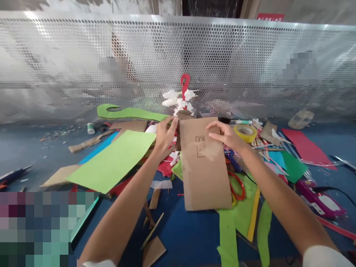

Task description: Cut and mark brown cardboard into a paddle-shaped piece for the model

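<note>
A tan cardboard panel (205, 178) with a small printed box mark stands tilted in front of me. My left hand (164, 138) is at its upper left edge, fingers bent against a darker brown cardboard strip (178, 139). Over the upper right corner bends my right hand (226, 135), its thumb and forefinger on the printed face. Just behind the panel rises a red hooked cutout (185, 83) with white paper flowers (182, 105) around it. A long green hooked cutout (130, 112) reaches toward my left hand, whose grip is partly hidden.
Light green sheet (116, 159) lies at left, yellow tape roll (245, 132) at right. Red-handled scissors (237, 187), a purple device (321, 200) with a cord and green scraps (229, 233) crowd the blue table (178, 237). A perforated metal screen (236, 66) stands behind; people show blurred beyond it.
</note>
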Available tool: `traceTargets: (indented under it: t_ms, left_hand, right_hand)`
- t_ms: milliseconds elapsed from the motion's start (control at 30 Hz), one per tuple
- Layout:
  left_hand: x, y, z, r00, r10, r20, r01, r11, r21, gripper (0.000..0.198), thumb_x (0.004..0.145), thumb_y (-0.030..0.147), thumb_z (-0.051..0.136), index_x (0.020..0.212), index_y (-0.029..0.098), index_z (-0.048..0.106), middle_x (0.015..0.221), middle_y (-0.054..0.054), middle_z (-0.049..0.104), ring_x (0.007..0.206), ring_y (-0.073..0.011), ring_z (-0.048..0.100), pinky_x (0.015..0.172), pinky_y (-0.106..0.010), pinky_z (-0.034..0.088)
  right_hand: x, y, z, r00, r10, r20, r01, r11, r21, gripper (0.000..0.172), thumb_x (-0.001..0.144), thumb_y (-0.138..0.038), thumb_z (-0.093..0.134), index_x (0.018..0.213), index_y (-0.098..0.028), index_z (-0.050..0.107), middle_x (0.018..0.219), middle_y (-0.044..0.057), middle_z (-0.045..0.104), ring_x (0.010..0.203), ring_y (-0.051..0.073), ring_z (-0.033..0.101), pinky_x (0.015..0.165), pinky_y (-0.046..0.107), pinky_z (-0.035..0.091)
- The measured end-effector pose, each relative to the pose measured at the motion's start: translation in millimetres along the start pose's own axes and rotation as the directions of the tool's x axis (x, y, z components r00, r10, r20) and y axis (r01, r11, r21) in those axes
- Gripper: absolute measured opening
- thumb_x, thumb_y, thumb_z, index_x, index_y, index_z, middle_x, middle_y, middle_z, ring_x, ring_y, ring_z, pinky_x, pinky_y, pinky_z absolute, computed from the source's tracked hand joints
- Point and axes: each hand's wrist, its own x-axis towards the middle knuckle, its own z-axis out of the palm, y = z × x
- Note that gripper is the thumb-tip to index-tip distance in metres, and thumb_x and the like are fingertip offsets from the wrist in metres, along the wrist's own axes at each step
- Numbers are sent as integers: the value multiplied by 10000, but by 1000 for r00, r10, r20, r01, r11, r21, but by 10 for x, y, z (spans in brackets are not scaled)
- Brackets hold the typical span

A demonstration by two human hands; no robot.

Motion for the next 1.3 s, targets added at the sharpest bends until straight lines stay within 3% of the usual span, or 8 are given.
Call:
traceTargets:
  t_ms: [267, 500, 700, 1033, 1300]
  left_hand:
    - [-31, -50, -70, 995, -93, 33, 93, 996, -16, 374, 1011, 550, 608, 1007, 226, 795, 1084, -69, 815, 1032, -262, 743, 937, -376, 576]
    - [-104, -74, 24, 994, -88, 59, 91, 995, -46, 346, 1006, 520, 622, 977, 216, 784, 1016, -71, 803, 978, -258, 738, 919, -386, 595]
    - [-124, -37, 76, 994, -93, 56, 97, 993, -70, 414, 1013, 575, 581, 945, 208, 761, 986, -64, 785, 949, -254, 718, 859, -358, 585]
    - [-73, 80, 98, 999, -42, 25, 44, 997, -70, 410, 925, 601, 675, 908, 196, 742, 981, -77, 805, 934, -249, 732, 872, -365, 569]
    - [-28, 51, 94, 1000, -29, -8, 29, 995, -99, 271, 888, 471, 704, 909, 206, 754, 1001, -72, 822, 968, -258, 736, 878, -365, 570]
  right_hand:
    - [-31, 47, -7, 993, 112, -27, -111, 994, 21, 274, 911, -486, 776, 1102, -302, 707, 725, -31, 491, 599, 151, 408, 571, 306, 333]
    - [-13, 75, 25, 995, 44, -84, -39, 997, 60, 273, 888, -474, 784, 1096, -309, 720, 913, 29, 650, 766, 227, 592, 665, 375, 490]
    - [-4, 85, 57, 992, 0, -126, 3, 1000, 18, 265, 888, -455, 767, 1097, -298, 721, 899, 21, 631, 767, 216, 576, 686, 371, 491]
    - [1, 71, 75, 985, -19, -172, 23, 1000, 19, 290, 848, -439, 780, 1082, -279, 717, 981, 29, 682, 851, 233, 620, 747, 377, 510]
    - [-7, 33, 44, 992, 0, -129, 2, 1000, 12, 363, 832, -480, 808, 1116, -282, 700, 1112, 35, 719, 865, 218, 637, 735, 352, 519]
